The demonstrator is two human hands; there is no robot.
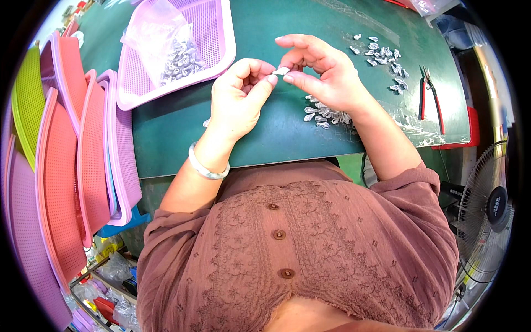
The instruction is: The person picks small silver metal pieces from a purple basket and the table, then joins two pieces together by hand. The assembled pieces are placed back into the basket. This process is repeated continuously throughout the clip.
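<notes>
My left hand (239,94) and my right hand (319,73) meet above the green table (166,133), and together they pinch one small silver metal piece (281,71) between thumbs and fingertips. A pile of the same silver pieces (323,115) lies just under my right wrist. A second scatter of silver pieces (387,61) rests on clear plastic further right. A silver bangle (206,169) circles my left wrist.
A pink mesh tray (213,39) at the back left holds a clear bag of silver pieces (177,58). Pink, purple and green trays (77,166) stand stacked on edge at the left. Red-handled pliers (430,91) lie at the right. A fan (489,207) stands lower right.
</notes>
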